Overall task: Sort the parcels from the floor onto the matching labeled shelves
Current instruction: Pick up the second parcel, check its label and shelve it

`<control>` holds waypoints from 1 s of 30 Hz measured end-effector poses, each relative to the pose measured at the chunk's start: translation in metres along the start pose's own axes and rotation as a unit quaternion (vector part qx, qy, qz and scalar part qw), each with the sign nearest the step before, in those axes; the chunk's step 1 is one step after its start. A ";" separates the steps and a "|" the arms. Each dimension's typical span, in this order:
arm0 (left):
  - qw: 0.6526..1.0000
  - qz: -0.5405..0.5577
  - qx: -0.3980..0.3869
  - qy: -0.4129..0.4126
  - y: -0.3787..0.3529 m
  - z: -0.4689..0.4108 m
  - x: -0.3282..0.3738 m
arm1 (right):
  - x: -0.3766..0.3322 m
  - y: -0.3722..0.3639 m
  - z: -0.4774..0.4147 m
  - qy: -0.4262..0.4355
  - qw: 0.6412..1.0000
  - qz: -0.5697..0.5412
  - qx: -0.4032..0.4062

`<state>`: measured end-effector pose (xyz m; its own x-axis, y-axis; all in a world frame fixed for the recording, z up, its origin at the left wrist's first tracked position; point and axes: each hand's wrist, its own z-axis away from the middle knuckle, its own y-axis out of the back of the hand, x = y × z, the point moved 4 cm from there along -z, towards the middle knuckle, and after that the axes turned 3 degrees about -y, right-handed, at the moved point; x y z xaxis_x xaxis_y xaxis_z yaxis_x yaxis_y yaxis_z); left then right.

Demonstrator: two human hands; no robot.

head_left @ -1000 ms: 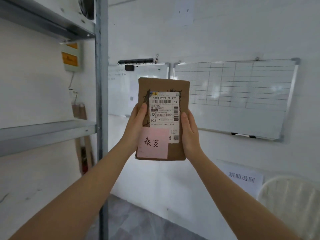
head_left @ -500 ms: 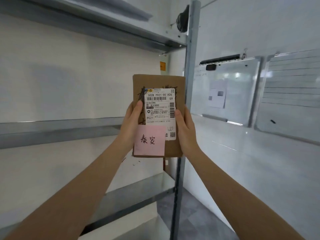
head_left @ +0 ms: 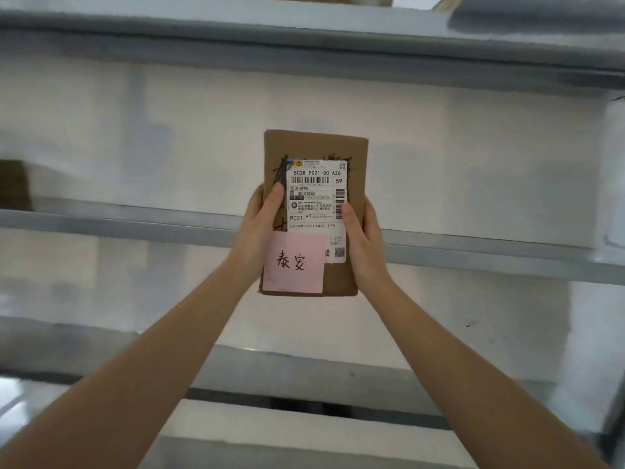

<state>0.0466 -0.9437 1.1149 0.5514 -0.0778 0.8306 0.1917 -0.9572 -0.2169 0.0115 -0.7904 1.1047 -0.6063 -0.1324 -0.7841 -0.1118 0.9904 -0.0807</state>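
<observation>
A flat brown cardboard parcel [head_left: 314, 211] is held upright in front of the metal shelving, level with the middle shelf [head_left: 135, 221], by both hands. The left hand [head_left: 258, 231] clamps its left edge, thumb laid across the front face, the other fingers hidden behind the card. The right hand [head_left: 363, 242] clamps the right edge the same way, its thumb covering the margin of the white shipping label [head_left: 316, 201]. So each grip is closed on the parcel, with only the thumbs and hand backs in sight.

The label is glossy paper with barcodes and the print "502B P021-00 A26"; the smaller lines are too fine to read. Black marker scribble shows on the card around the label's top and left, mostly covered by it. A pink sticky note [head_left: 293, 262] with two handwritten characters overlaps the label's lower left corner.

The shelves are dull grey sheet metal, smeared by motion blur. The upper shelf [head_left: 304, 35] is cut off at the top edge; something brown sits on it, perhaps another parcel. A dark brown shape [head_left: 13, 184] at the far left on the middle shelf is cropped and unclear. The lower shelf [head_left: 304, 377] runs behind the forearms.
</observation>
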 end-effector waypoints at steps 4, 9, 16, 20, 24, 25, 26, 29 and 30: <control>0.997 -0.035 0.060 -0.018 0.114 0.010 0.033 | 0.005 -0.122 0.014 -0.017 0.994 -0.067 -0.080; 0.988 -0.085 0.129 -0.029 0.244 0.040 0.072 | 0.001 -0.260 0.055 -0.031 0.971 -0.150 -0.186; 0.963 -0.132 0.229 -0.052 0.375 0.089 0.117 | -0.012 -0.398 0.107 -0.039 0.944 -0.176 -0.276; 0.953 -0.140 0.262 -0.054 0.429 0.105 0.130 | -0.013 -0.453 0.126 -0.036 0.933 -0.178 -0.309; 0.940 -0.142 0.306 -0.051 0.471 0.117 0.131 | -0.004 -0.502 0.141 -0.050 0.920 -0.188 -0.339; 0.937 -0.139 0.316 -0.052 0.483 0.119 0.129 | 0.000 -0.515 0.144 -0.054 0.918 -0.187 -0.345; 0.933 -0.135 0.329 -0.053 0.497 0.121 0.127 | 0.005 -0.529 0.147 -0.058 0.916 -0.185 -0.351; 0.922 -0.135 0.362 -0.040 0.538 0.120 0.119 | 0.022 -0.569 0.155 -0.069 0.911 -0.184 -0.363; 0.920 -0.137 0.366 -0.037 0.550 0.118 0.117 | 0.028 -0.583 0.157 -0.072 0.909 -0.184 -0.366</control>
<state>0.3126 -1.4465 1.0321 0.4489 0.1841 0.8744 0.8127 -0.4910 -0.3139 0.1828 -1.3656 1.0333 -0.3186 -0.3904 -0.8638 -0.8121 0.5824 0.0363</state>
